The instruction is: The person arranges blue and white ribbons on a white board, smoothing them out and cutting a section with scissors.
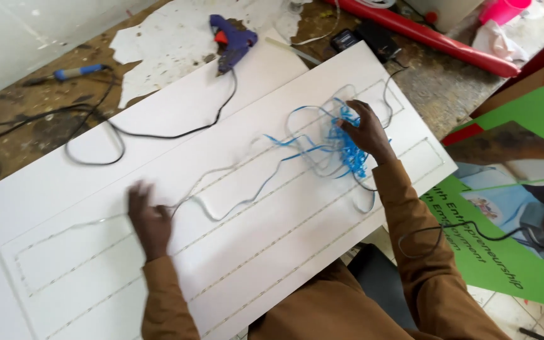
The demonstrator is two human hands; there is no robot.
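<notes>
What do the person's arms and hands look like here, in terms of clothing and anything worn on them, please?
Both arms are covered by long, loose brown sleeves that end at the wrists, with soft folds in the fabric. The left hand and right hand are bare: no gloves, and no rings or watch can be made out. The left hand appears blurred.

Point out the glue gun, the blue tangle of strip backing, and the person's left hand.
glue gun (233, 43), head view, on its blue body.
blue tangle (349, 148), head view, on its dense middle.
left hand (150, 220), head view, on its back.
</notes>
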